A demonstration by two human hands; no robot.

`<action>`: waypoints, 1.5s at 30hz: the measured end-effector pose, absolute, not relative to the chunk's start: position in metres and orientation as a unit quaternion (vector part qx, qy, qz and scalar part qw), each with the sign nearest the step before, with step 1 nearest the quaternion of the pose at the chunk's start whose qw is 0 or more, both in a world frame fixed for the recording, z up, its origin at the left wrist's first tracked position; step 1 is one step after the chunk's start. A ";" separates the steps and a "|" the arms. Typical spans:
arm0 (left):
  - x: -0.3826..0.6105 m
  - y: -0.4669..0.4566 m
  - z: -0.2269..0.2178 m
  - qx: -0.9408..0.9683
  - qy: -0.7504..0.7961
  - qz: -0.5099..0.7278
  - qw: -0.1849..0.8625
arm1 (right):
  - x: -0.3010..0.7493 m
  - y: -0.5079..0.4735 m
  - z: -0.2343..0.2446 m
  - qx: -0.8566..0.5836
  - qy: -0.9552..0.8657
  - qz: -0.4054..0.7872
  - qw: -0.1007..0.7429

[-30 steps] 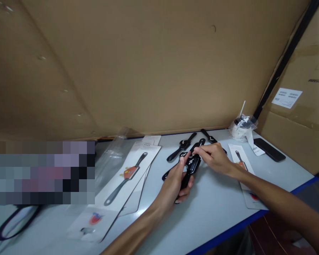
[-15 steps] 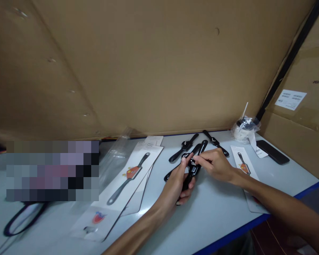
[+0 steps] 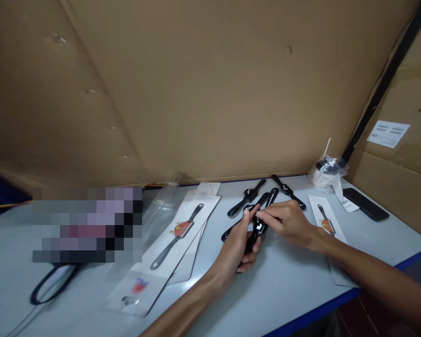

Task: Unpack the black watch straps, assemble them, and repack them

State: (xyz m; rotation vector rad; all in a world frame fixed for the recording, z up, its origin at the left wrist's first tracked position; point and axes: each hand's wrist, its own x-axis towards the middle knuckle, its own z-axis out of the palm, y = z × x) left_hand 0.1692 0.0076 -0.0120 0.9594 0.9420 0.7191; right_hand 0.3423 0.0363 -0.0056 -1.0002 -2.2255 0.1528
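Black handled tool [image 3: 258,225], a slim utensil with a fitting at its middle, sits low over the pale blue table [image 3: 287,290], gripped around its lower handle by the left hand [image 3: 239,243], whose fingers wrap closed on it. Right hand [image 3: 288,221] pinches narrowly at the fitting, thumb and forefinger tips meeting the left thumb on the tool's centre. Compared with the pictures from a second and half a second ago, both hands and the tool keep the same mutual arrangement; only the camera view has shifted slightly, so the fine work at the fitting appears to be continuing rather than finished. Three similar black tools [image 3: 246,202] lie just behind the hands, touching or nearly touching one another. A printed backing card [image 3: 182,234] showing the same tool lies to the left on a stack of cards, beside a clear plastic bag [image 3: 157,210]. Another card [image 3: 328,222] lies under the right forearm. A dark phone [image 3: 366,204] and a bagged white roll [image 3: 324,172] sit at the far right corner.
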 end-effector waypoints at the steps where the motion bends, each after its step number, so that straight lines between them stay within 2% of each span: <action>1: 0.169 0.008 -0.012 0.434 0.427 0.324 0.724 | 0.343 0.036 -0.005 -0.386 -0.856 0.044 0.340; 6: 0.169 0.009 -0.015 0.434 0.422 0.326 0.726 | 0.343 0.037 -0.005 -0.416 -0.842 0.028 0.342; 20: 0.168 0.008 -0.015 0.429 0.419 0.335 0.727 | 0.340 0.036 -0.010 -0.403 -0.828 0.175 0.348; 29: 0.165 0.012 -0.018 0.399 0.393 0.357 0.748 | 0.342 0.038 -0.005 -0.413 -0.808 0.151 0.393; 37: 0.166 0.006 -0.013 0.449 0.392 0.426 0.681 | 0.345 0.040 -0.015 -0.410 -0.826 0.061 0.382; 45: 0.166 0.007 -0.017 0.448 0.365 0.453 0.679 | 0.343 0.037 -0.011 -0.417 -0.767 0.101 0.477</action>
